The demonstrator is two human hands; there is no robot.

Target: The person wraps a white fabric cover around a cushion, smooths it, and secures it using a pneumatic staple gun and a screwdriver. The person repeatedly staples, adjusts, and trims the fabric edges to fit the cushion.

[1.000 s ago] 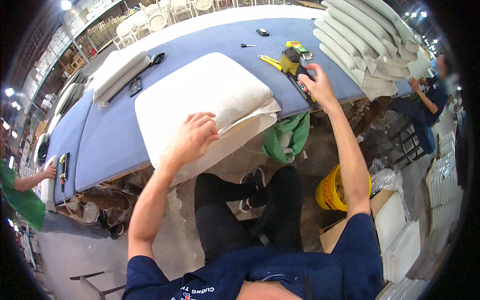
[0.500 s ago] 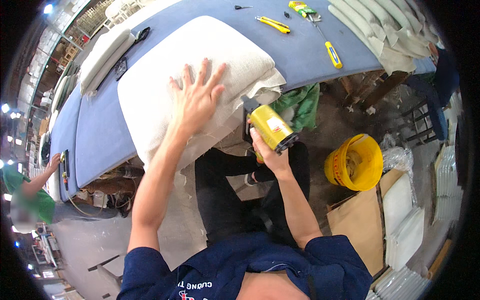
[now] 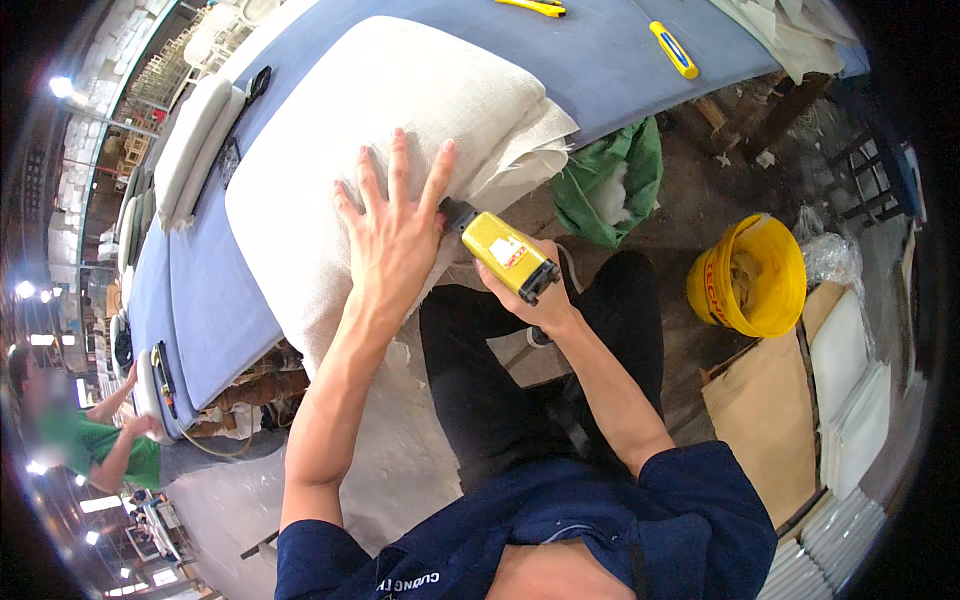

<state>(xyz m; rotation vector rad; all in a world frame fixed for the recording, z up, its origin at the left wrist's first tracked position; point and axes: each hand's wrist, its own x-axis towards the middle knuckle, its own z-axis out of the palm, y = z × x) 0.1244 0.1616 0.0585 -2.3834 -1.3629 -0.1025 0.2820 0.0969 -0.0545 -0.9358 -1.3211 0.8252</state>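
Note:
A cushion in cream fabric [image 3: 370, 90] lies on the blue padded table, its near side overhanging the front edge. My left hand [image 3: 392, 235] presses on it with the fingers spread. Loose, frayed fabric [image 3: 535, 150] hangs at its right corner. My right hand [image 3: 530, 290] is wrapped round a yellow and black staple gun [image 3: 505, 252], whose black nose is up against the cushion's near side, close to my left thumb. Much of the grip is hidden under the tool's body.
On the blue table [image 3: 610, 60] lie a yellow utility knife [image 3: 535, 7] and a yellow-handled screwdriver [image 3: 674, 50]. A green sack [image 3: 610, 185] hangs below the edge. At right stands a yellow bucket [image 3: 708, 275]. A person in green [image 3: 125, 450] works at far left.
The staple gun has moved left and slightly down, onto the cushion's near side. My left hand stays spread on the fabric. The whole view has shifted.

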